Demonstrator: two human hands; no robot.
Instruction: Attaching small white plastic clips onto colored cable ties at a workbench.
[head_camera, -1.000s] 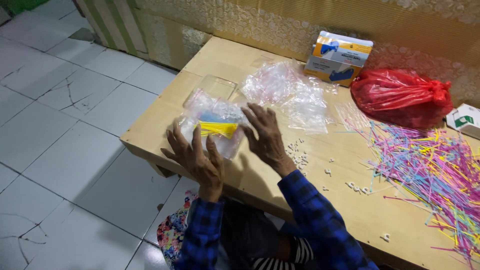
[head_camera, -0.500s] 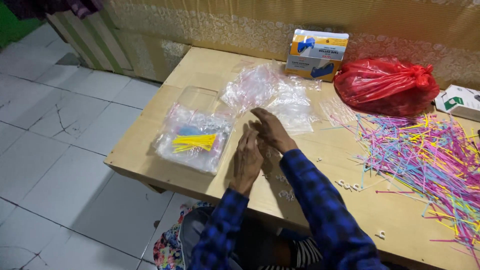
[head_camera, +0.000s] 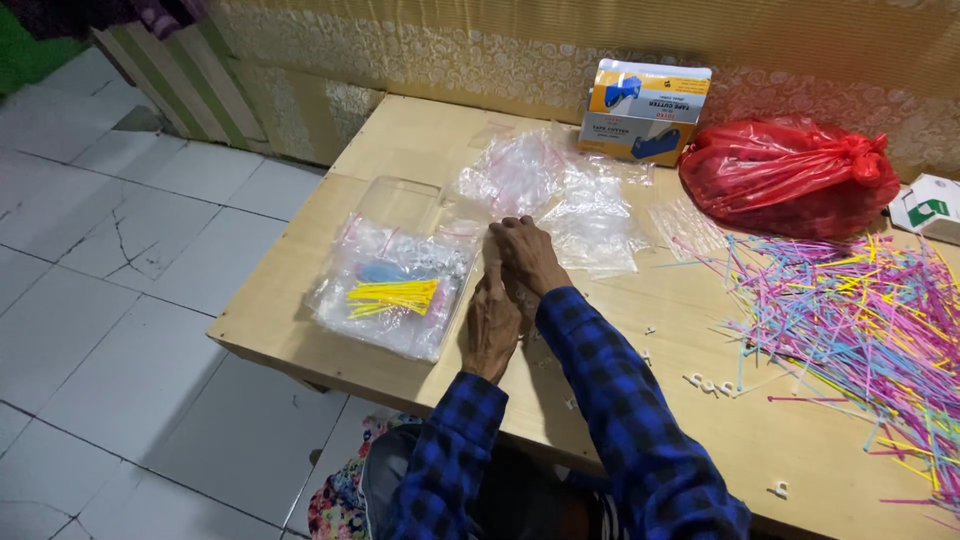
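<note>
On the desk (head_camera: 300, 330) my left hand (head_camera: 490, 325) and right hand (head_camera: 528, 255) press together with loose fingers that hold nothing I can see, and the clear bag of yellow ties (head_camera: 392, 296) lies just to their left, long side running left to right, nearer my left hand.

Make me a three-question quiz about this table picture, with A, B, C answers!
1. Where is the red bag?
A. far side of the table, by the wall
B. on the floor
C. in a hand

2. What colour are the ties in the clear packet?
A. black
B. yellow
C. white

3. How are the left hand and right hand?
A. touching, on the table
B. far apart
C. raised up high

Answers: 1 A, it sits near the wall; 2 B, a yellow bundle shows inside; 3 A, they press together.
</note>
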